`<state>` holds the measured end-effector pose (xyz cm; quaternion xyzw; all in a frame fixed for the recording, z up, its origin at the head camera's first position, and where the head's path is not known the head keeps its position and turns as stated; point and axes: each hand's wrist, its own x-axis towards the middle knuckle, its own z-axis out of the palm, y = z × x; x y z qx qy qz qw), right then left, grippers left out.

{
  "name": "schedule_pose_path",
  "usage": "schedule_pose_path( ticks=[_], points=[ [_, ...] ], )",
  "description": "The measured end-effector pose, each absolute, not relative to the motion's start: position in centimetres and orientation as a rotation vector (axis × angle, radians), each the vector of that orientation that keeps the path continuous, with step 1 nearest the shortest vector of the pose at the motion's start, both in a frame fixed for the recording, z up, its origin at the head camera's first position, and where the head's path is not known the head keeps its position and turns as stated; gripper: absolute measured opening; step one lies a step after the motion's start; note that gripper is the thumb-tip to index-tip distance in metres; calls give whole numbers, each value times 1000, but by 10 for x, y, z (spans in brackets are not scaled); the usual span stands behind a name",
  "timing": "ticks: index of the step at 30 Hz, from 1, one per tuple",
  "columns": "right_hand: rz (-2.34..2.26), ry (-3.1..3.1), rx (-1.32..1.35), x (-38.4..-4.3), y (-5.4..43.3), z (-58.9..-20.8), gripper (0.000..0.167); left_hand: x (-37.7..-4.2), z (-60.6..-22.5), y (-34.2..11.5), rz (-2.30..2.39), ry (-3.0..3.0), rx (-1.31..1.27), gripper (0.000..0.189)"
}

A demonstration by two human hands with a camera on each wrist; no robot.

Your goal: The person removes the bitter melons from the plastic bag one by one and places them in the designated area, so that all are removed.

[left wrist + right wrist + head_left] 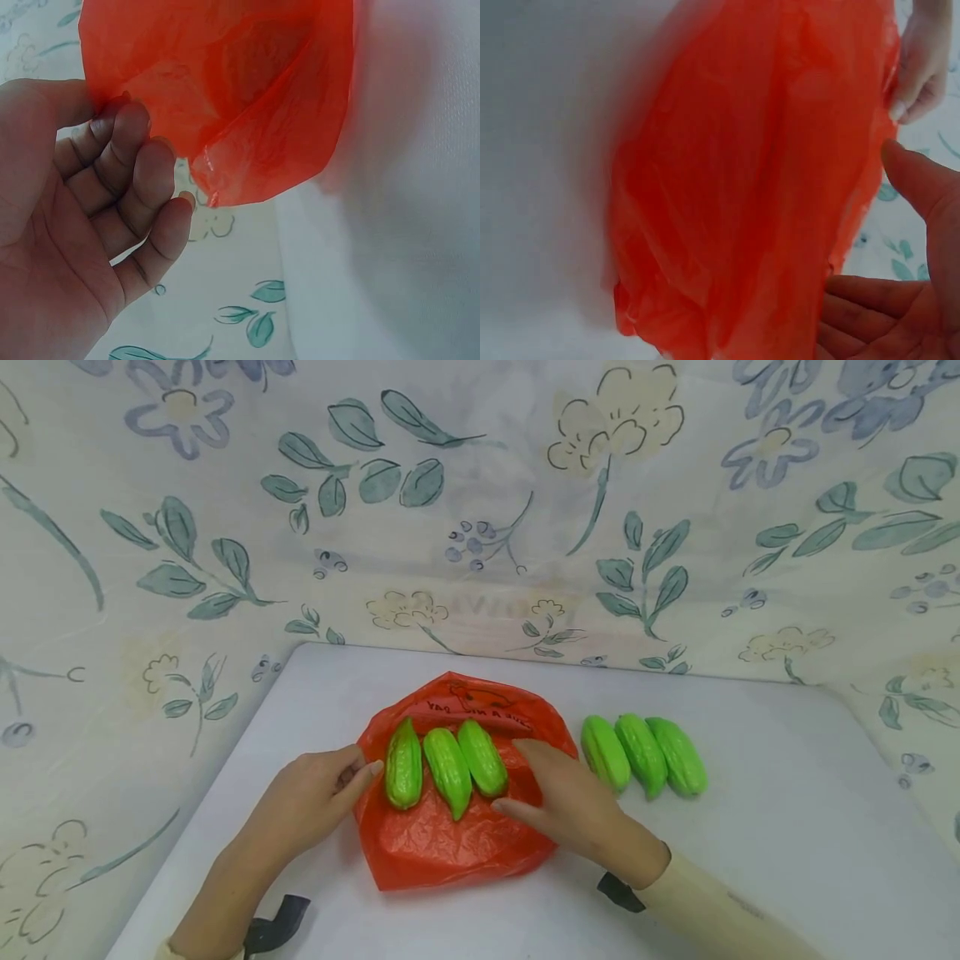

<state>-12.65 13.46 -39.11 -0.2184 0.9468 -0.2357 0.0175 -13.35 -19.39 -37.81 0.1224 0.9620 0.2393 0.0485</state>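
Crinkled red bag [442, 847] — thin plastic; ridged green gourds [447, 768]

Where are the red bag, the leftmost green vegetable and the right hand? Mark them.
Red bag [442, 850], head view: bare lower part.
Leftmost green vegetable [404, 767], head view: middle of its body.
Right hand [576, 800], head view: back of the hand.

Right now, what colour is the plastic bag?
The plastic bag is bright red, clearest in the head view.
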Motion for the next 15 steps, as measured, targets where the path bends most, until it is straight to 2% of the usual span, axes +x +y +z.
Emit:
schedule_pose_path(
  ticks=[4, 11, 15],
  points=[
    [-747, 2930, -658, -137, 127, -396, 81, -134, -378, -196, 737, 2944, 371, 25],
    [-753, 2873, -614, -144, 119, -408, 61, -133, -385, -197, 725, 2941, 370, 25],
    [-748, 2870, -577, -147, 116, -413, 60, -132, -383, -197, 712, 2950, 348, 24]
  ],
)
